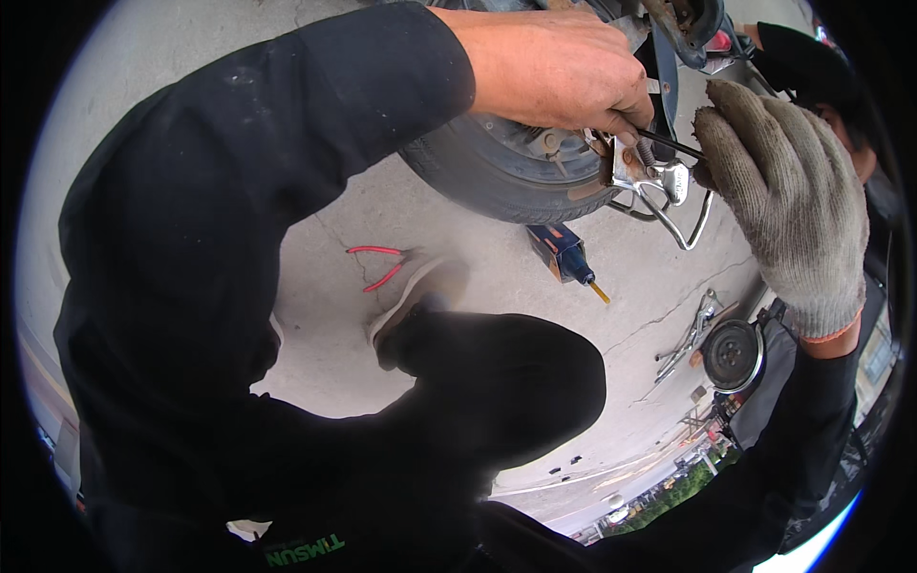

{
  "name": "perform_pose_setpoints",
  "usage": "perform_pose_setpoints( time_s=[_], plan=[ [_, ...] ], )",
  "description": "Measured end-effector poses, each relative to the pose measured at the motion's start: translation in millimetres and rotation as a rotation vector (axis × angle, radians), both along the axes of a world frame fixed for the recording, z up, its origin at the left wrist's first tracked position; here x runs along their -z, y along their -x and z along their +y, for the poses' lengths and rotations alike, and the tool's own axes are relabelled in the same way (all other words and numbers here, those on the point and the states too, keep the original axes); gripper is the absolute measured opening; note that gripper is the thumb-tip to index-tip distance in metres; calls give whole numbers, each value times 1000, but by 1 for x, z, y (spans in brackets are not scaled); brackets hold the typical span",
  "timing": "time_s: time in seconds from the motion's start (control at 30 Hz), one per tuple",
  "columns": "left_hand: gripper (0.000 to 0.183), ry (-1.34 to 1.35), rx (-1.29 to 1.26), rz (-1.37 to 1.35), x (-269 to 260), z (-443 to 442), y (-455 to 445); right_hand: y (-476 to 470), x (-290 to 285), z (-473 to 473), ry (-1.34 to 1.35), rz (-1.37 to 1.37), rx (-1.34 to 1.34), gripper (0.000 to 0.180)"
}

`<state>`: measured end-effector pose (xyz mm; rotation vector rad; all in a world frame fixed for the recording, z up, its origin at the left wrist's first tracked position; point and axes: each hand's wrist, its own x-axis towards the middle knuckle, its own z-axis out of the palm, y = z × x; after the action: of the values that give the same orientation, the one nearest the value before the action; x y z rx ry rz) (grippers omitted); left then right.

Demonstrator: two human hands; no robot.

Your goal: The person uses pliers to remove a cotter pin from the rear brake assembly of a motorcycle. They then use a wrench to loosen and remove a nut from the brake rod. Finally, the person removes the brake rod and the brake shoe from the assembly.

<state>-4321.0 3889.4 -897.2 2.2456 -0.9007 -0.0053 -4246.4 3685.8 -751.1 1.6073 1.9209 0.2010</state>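
Observation:
My bare left hand reaches in from the upper left and pinches a thin dark metal rod near one end. The rod's other end runs into the fingers of my right hand, which wears a dirty knitted work glove. Just below the rod is a chrome vehicle stand with a rusty bracket. A coil spring sits close against the bracket. Behind these parts is a black rubber tire on a dusty wheel. My left hand hides part of the wheel and bracket.
Red-handled pliers lie spread on the concrete floor. A dark blue box-shaped object with a yellow stick end lies below the tire. Chrome parts and a round black disc are at right. Another person's dark sleeve shows upper right.

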Motion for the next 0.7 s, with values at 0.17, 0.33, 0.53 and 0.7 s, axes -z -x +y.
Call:
perform_pose_setpoints(
  time_s=[0.17,0.33,0.53,0.7],
  plan=[
    [19,541,-878,-402,31,-94,43,11,-29,11,198,-144,2,41],
    [29,1514,-636,380,19,-175,80,26,-34,35,239,-197,30,36],
    [31,2908,195,764,6,-175,39,41,-29,37,304,-263,93,34],
    [27,3023,69,721,5,-167,40,45,-24,41,329,-285,73,37]
  ],
)
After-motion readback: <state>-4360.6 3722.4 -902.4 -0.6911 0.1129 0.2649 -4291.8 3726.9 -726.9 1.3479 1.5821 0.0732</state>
